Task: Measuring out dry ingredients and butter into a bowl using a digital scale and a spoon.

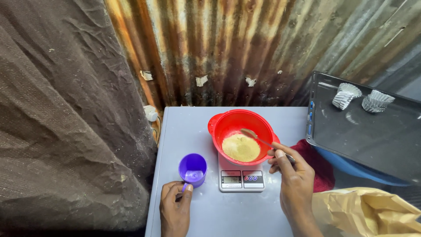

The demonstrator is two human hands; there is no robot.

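Powder [240, 148] lies in a red bowl [228, 125] standing on a scale [241, 179] at the desk's [193, 127] middle. Right hand [294, 182], at 4 o'clock from the bowl, grips a spoon [256, 137] whose tip hangs over the powder. Left hand [175, 206] pinches the handle of a purple cup [193, 169], just at 9 o'clock of the scale. Foil cups [362, 97] sit on a dark tray [372, 136] at 2 o'clock.

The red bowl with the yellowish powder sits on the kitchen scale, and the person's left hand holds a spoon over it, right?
Not quite: the head view shows the right hand holding the spoon over the red bowl on the scale. The left hand holds the purple cup.
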